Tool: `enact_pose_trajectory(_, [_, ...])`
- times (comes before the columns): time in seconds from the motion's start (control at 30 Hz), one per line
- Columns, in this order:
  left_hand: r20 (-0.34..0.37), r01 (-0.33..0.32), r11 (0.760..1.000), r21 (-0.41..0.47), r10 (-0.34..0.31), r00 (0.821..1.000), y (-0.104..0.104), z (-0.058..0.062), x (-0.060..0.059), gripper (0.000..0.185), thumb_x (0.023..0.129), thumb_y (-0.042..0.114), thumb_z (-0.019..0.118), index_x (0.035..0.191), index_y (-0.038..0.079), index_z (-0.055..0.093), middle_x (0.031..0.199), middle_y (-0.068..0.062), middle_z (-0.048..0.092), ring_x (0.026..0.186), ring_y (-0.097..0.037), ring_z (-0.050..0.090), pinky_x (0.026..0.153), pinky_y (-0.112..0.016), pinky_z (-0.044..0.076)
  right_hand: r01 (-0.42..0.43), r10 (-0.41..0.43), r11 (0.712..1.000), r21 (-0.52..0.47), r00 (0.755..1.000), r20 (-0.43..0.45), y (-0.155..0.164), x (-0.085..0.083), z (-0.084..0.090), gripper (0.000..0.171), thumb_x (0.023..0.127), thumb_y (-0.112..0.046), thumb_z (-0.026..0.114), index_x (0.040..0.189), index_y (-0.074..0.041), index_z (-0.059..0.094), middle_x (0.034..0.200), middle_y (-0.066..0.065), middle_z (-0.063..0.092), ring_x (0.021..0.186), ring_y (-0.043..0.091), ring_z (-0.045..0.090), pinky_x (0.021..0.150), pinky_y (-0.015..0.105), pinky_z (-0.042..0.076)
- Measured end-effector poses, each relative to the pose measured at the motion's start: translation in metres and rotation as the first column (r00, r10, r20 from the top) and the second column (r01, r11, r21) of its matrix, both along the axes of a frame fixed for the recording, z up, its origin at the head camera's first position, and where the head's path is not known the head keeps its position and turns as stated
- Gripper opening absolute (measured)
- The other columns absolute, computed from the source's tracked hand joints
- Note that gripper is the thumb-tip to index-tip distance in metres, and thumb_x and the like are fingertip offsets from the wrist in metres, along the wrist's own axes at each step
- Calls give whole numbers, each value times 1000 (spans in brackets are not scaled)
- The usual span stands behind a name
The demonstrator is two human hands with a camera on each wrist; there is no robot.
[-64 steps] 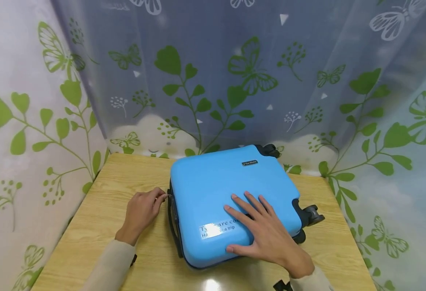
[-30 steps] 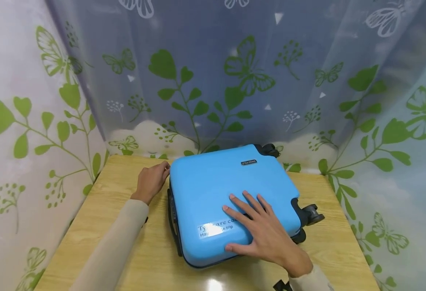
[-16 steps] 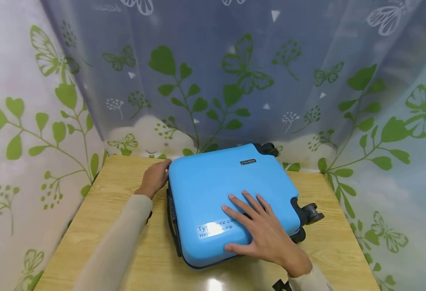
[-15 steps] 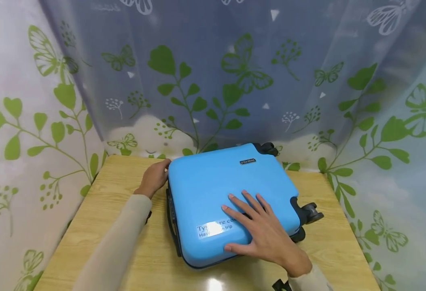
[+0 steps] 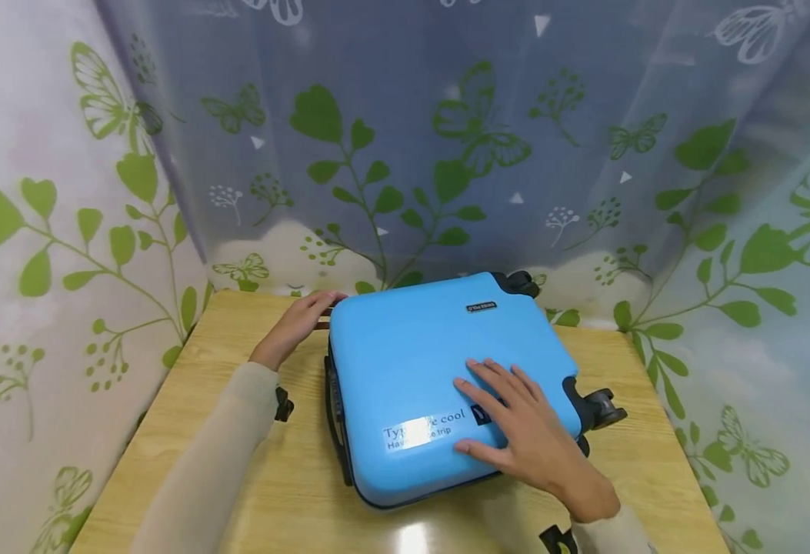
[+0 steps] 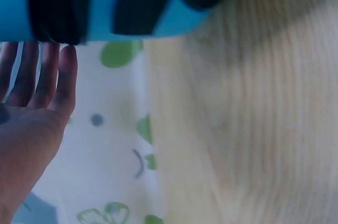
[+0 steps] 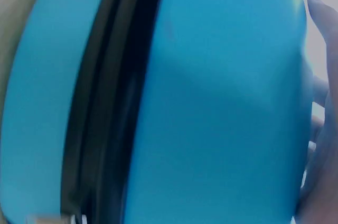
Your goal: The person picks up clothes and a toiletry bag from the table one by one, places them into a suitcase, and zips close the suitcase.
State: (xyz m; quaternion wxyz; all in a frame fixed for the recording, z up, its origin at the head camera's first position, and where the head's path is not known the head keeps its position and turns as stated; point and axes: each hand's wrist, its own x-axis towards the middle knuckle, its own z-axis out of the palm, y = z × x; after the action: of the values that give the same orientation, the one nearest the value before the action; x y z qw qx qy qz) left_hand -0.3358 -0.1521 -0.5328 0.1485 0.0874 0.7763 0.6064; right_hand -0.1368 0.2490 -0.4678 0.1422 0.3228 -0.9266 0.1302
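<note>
A light blue hard-shell suitcase (image 5: 405, 346) lies flat, its black carry handle (image 5: 338, 454) and combination-lock side facing left. My left hand (image 5: 294, 327) is at its far left corner, fingers stretched out beside the shell. In the left wrist view those fingers (image 6: 66, 76) are straight, their tips right at the suitcase's dark edge. My right hand (image 5: 525, 423) spreads over the near right part of the lid, partly covering a black logo patch (image 5: 481, 415). The right wrist view shows the blue side with its black seam band (image 7: 111, 97), and the hand at the right.
The suitcase stands on a light wooden table (image 5: 190, 415). Black wheels (image 5: 604, 408) stick out on its right, another wheel (image 5: 518, 283) at the far corner. Leaf-and-butterfly curtains (image 5: 377, 154) enclose the table at the back and both sides.
My left hand has travelled from the lock side, where its fingers were pinched together, to the far corner; its fingers have since straightened. My right hand has shifted slightly right, uncovering more lettering.
</note>
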Motion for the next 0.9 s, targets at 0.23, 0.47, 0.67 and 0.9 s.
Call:
enact_pose_trajectory(0.23, [-8,65,998,13,-65,998,10,12,1,67,114,59,46,164,16,50,174,-11,42,162,-34,38,130,-57,36,167,-166,985,-39,986,13,43,3,2,70,98,-52,78,157,-19,59,167,12,51,151,42,46,117,71,37])
enact_pose_trajectory(0.47, [-46,76,997,9,-76,996,11,15,2,62,116,53,46,161,12,54,168,-14,48,158,-37,43,130,-59,34,214,-212,974,-70,977,35,66,8,6,72,92,-43,86,155,-16,62,164,15,53,149,45,49,110,71,43])
enact_pose_trajectory(0.67, [-49,90,996,5,-89,995,15,17,2,61,114,55,49,156,12,58,164,-14,53,154,-37,47,130,-58,34,186,-172,976,-112,977,126,80,10,7,86,84,-44,94,158,-17,59,169,15,45,153,49,41,113,70,41])
enact_pose_trajectory(0.9, [-43,96,995,1,-96,994,17,16,3,60,115,55,48,157,14,57,165,-14,51,156,-37,46,130,-59,33,129,-120,990,-60,983,141,88,12,2,111,75,-52,97,167,-18,45,176,17,34,159,52,28,116,73,35])
